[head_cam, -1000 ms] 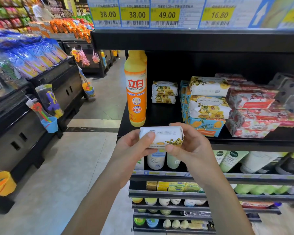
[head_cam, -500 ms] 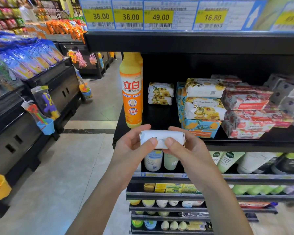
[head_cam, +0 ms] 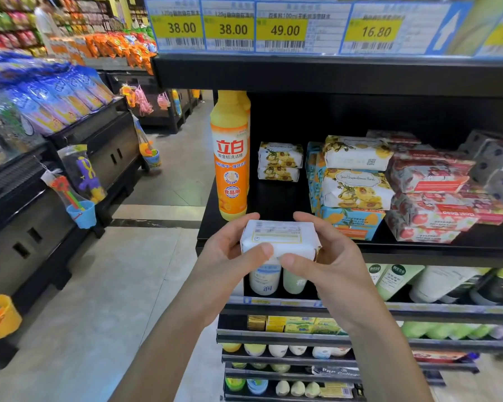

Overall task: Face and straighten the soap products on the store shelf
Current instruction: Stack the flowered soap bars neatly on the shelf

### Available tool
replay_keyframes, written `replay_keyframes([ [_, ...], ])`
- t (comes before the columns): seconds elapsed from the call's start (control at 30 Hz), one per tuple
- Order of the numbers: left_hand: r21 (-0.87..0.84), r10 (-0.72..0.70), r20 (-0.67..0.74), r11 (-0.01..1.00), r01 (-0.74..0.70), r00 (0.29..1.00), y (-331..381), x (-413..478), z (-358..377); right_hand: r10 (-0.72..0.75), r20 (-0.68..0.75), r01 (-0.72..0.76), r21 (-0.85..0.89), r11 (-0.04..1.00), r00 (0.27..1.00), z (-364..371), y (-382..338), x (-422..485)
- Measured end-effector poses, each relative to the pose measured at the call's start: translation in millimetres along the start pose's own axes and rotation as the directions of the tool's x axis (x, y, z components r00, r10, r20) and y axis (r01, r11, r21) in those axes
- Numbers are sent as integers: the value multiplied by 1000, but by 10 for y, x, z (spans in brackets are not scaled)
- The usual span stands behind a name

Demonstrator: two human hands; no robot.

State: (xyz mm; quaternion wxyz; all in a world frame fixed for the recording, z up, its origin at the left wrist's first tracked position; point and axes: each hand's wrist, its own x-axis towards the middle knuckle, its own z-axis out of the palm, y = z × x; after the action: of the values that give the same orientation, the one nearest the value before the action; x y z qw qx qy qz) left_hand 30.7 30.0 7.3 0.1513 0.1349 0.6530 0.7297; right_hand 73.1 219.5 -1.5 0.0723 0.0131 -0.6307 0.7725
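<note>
Squarely between both hands sits a white-wrapped soap bar (head_cam: pixel 279 237), held in the air just in front of the front edge of the black shelf (head_cam: pixel 273 198), its printed label side turned up. The left hand (head_cam: pixel 230 250) grips the bar's left end, thumb pressed on the near edge and fingers curled round the far side. The right hand (head_cam: pixel 331 256) grips the right end the same way, and the two thumbs lie close together along the near edge.

On the shelf behind the bar, an orange detergent bottle (head_cam: pixel 231 158) stands upright at the left end. Just right of it, further back, two yellow-flowered soaps (head_cam: pixel 279 162) lie stacked one on the other. Further right is a taller pile of flowered soaps (head_cam: pixel 357 175), set unevenly, and beside it red-patterned soaps (head_cam: pixel 430 195) stacked askew. Yellow price tags (head_cam: pixel 285 30) line the shelf edge above.
</note>
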Motion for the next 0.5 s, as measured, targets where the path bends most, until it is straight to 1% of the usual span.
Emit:
replay_keyframes([
  [0.07, -39, -20, -17, 999, 19, 1000, 21, 9, 18, -28, 13, 28, -4, 1000, 1000, -19, 16, 5],
  [0.17, -99, -61, -3, 993, 60, 998, 52, 13, 40, -64, 49, 64, -4, 998, 997, -46, 32, 12],
  [0.33, -81, -61, 5, 995, 61, 998, 51, 26, 31, -59, 126, 56, 22, 998, 990, -43, -4, 3],
  [0.4, -80, -58, 2, 995, 58, 998, 42, 30, 26, -50, 117, 49, 10, 999, 992, -37, -15, -2],
  [0.5, -74, -39, -9, 997, 38, 999, 25, 38, 28, -23, 54, 23, 2, 1000, 998, -23, -22, -1],
])
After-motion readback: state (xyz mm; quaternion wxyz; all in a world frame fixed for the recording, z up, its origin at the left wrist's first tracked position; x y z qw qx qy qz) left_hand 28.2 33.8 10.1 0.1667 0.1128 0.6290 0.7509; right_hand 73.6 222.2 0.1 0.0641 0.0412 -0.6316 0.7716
